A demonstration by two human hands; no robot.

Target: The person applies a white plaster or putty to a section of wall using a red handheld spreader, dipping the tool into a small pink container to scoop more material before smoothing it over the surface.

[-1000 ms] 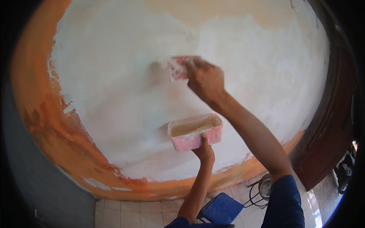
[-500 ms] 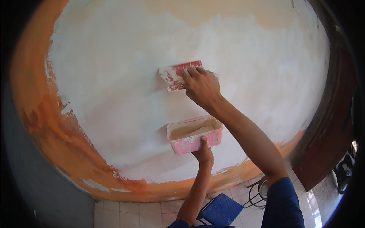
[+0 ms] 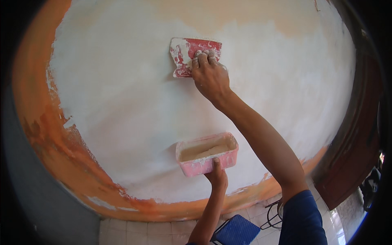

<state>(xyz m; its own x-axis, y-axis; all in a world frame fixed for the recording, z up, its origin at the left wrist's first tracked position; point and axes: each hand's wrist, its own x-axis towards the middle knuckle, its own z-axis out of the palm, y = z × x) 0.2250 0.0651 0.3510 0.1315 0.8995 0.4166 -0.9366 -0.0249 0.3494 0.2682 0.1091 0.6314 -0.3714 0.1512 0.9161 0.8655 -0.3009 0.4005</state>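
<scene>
My right hand grips a red plastic spreader smeared with white filler, pressed flat against the upper middle of a wall that is largely coated white, with orange paint round its sides and bottom and a paler peach patch at the top. Below it, my left hand supports a pink rectangular tub from underneath, thumb on its near side. The tub holds beige-white paste and has filler smeared on its rim. The fingers of both hands are wrapped on what they hold.
Along the bottom runs a tiled floor with a blue stool and a black metal frame. A dark grey surface is at the left. At the right stand a dark red-brown door and dark items beside it.
Over the last half second my right hand and the spreader have moved up the wall, after a slight drop before that. The tub in my left hand sits somewhat lower in the picture.
</scene>
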